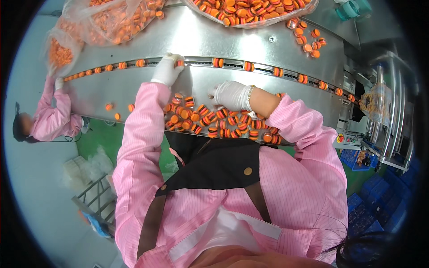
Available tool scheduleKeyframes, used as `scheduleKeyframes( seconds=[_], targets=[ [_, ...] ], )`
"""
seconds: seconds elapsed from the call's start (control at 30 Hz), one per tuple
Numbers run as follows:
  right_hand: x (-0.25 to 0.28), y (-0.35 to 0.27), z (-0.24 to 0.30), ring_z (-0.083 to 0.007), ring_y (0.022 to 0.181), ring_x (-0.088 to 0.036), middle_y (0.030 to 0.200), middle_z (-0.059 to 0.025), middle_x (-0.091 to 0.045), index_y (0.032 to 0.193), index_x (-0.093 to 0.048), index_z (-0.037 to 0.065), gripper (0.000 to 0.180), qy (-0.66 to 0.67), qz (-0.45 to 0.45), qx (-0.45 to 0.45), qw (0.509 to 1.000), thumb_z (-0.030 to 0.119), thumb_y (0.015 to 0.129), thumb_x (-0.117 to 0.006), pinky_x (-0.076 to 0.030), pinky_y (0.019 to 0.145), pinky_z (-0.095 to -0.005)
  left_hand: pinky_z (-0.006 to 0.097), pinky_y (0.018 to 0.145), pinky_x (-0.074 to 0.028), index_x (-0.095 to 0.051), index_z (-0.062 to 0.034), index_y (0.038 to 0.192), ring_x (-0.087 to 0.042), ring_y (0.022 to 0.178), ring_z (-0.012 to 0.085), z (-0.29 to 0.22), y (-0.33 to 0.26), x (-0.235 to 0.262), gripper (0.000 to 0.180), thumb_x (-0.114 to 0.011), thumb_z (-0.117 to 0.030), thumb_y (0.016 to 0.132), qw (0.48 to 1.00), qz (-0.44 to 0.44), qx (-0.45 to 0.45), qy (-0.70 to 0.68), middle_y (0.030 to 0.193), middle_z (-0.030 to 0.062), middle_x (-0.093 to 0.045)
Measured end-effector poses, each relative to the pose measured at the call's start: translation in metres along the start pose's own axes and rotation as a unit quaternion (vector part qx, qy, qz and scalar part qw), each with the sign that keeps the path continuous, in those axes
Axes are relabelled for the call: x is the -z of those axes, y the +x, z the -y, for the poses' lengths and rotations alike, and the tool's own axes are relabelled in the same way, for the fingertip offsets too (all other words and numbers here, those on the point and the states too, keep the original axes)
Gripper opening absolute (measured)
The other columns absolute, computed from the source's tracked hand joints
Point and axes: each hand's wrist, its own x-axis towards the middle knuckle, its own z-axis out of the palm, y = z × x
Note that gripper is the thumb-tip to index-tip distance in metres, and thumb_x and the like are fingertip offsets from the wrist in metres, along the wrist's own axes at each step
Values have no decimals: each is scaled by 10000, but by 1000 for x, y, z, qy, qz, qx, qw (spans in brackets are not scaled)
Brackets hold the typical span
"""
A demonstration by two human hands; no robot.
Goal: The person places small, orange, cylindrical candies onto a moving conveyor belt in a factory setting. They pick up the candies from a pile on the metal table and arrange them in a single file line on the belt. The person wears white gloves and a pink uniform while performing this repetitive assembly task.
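My left hand (168, 70), in a white glove, reaches over the conveyor channel (199, 61). Its fingers are closed on a burger-shaped piece (179, 63) with orange ends and darker bands, at the line of the channel. My right hand (232, 95), gloved too and with a band at the wrist, hovers at the far edge of a pile of burger-shaped pieces (222, 123) by the near table edge. Its fingers curl inward, and whatever they hold, if anything, is hidden. More pieces sit spaced along the channel on both sides of my left hand.
Clear bags of pieces (117, 22) lie at the far left, and another bag (250, 12) at the far middle. Loose wrapped pieces (308, 42) lie far right. A metal machine (380, 107) stands at the channel's right end. A co-worker (53, 109) reaches in at the left end.
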Motion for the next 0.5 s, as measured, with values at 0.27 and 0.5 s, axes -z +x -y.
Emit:
scheduleKeyframes(
  seconds=[0.27, 0.5],
  targets=[
    [2, -8, -22, -427, 910, -595, 1013, -253, -548, 977, -574, 14, 213, 134, -303, -211, 920, 188, 868, -516, -478, 850, -474, 376, 869, -482, -621, -55, 1118, -599, 1014, 316, -11, 29, -8, 459, -787, -141, 698, 999, 9, -23, 47, 1133, 161, -572],
    [15, -14, -60, -394, 931, -597, 997, -220, -575, 993, -580, 18, 310, 114, -243, -383, 884, 299, 863, -570, -480, 835, -453, 355, 884, -474, -583, -29, 1189, -590, 1050, 249, 7, -18, 7, 533, -788, -118, 705, 992, 9, 4, -122, 1143, 131, -572]
  ],
)
